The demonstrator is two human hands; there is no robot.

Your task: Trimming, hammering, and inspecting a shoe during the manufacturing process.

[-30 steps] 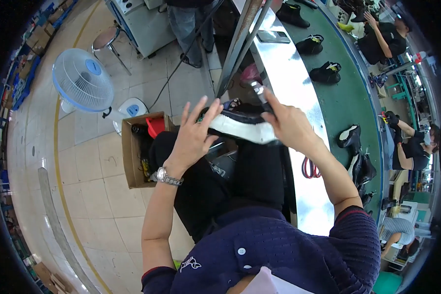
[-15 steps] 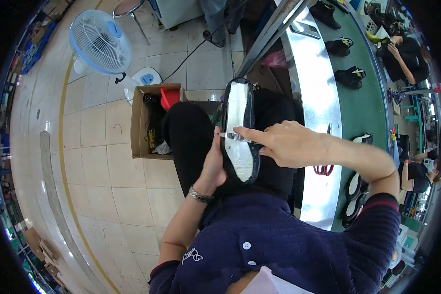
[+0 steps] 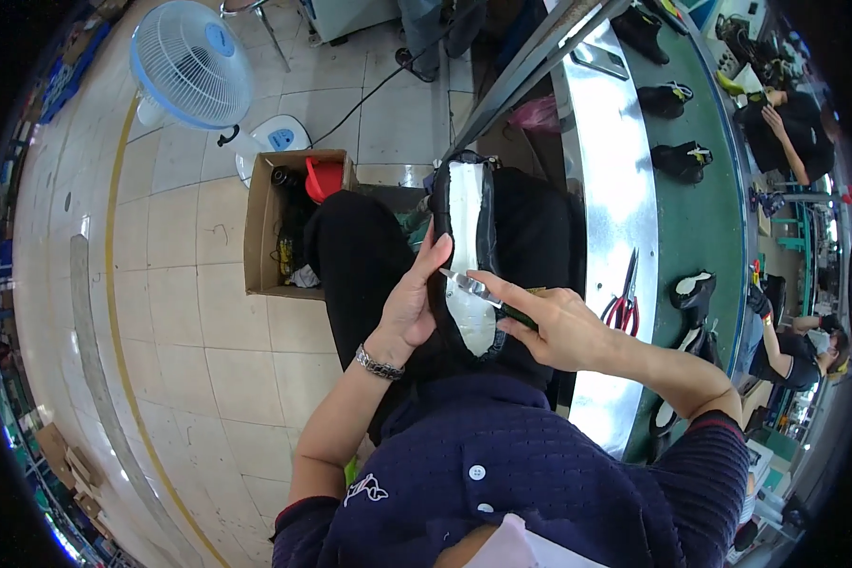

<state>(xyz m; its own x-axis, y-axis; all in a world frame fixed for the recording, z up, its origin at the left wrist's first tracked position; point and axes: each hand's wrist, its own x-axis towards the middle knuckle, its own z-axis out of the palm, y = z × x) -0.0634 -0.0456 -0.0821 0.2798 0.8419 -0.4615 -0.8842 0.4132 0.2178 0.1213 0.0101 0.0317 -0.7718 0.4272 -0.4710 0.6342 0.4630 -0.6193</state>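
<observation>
A black shoe (image 3: 469,317) lies bottom-up over my lap, its toe and heel along the line between my legs. A white layer covers the middle of its underside, with black along the edges. My left hand (image 3: 413,305) grips the shoe's left side, thumb up along the edge. In my right hand (image 3: 563,327) is a small knife (image 3: 473,285) with a shiny metal blade and a dark handle. My forefinger stretches along it, and the blade lies across the white underside near the narrow middle, its tip close to my left thumb.
To my right runs a metal ledge (image 3: 615,189) with red-handled scissors (image 3: 625,308) and a phone (image 3: 599,61). Beyond it, a green conveyor (image 3: 677,213) carries several black shoes; co-workers sit across. On my left stand a cardboard box (image 3: 256,227) and a fan (image 3: 191,66).
The knife has turned from lying straight across the shoe to a slant, and my right hand has shifted lower. More of its handle shows. Shoes on the conveyor have moved slightly toward me.
</observation>
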